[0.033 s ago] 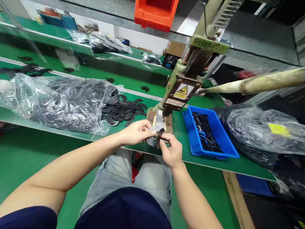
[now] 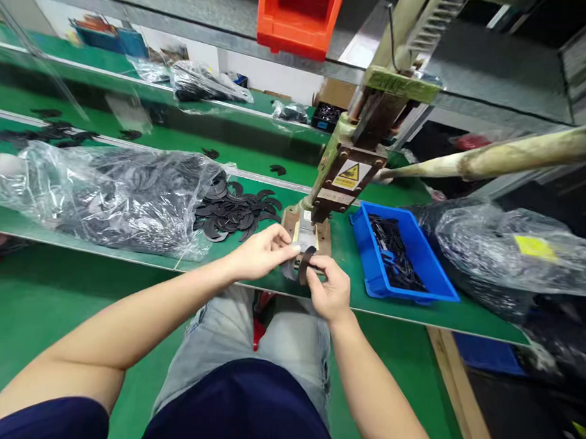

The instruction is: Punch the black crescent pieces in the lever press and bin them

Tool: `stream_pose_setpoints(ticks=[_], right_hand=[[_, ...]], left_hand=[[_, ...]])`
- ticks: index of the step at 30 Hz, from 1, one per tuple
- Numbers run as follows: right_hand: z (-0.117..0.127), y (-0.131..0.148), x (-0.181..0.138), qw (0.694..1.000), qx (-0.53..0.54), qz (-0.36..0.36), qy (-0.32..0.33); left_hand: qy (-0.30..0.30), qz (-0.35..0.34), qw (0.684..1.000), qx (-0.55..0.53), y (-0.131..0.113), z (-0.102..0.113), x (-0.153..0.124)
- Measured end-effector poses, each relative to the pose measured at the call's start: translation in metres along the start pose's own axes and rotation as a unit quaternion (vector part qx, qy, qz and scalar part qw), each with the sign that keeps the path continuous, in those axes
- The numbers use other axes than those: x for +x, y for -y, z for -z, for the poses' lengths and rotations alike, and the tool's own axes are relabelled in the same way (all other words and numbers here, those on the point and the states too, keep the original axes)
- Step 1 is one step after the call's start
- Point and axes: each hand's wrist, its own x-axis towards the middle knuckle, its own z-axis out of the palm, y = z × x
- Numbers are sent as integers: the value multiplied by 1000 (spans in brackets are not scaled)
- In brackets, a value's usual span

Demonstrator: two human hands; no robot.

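Currently, left hand (image 2: 267, 250) pinches a thin, shiny grey curved piece (image 2: 288, 269), thumb and fingers closed on it. Right hand (image 2: 330, 288) grips a dark, flat crescent-shaped piece (image 2: 306, 265) between thumb and forefinger, other fingers curled. Both pieces sit near the edge of the green-topped workbench (image 2: 344, 237), by the rusty metal press base (image 2: 325, 236); contact with it unclear. Right: blue plastic tray (image 2: 368, 254), part full of slim black pieces (image 2: 392, 248). Left: loose heap of black crescents (image 2: 235, 211) beside a bulging clear plastic bag (image 2: 106, 200). Progress, by judgement: one pair in hand, plenty of loose crescents left; which are finished, cannot tell. Farther: green-painted press column (image 2: 344, 131), orange plastic bin (image 2: 299, 31).
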Motion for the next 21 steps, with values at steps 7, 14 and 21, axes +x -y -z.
stream_pose_setpoints(ticks=[7,14,21], right_hand=[[3,5,1,999,5,50,16],[28,17,0,998,7,57,11],[72,16,2,996,11,-28,80]], left_hand=[[-16,-100,991,88,-13,-9,-6],[32,-9,994,-106,-3,-18,-1],[140,51,961,-233,11,-39,1]])
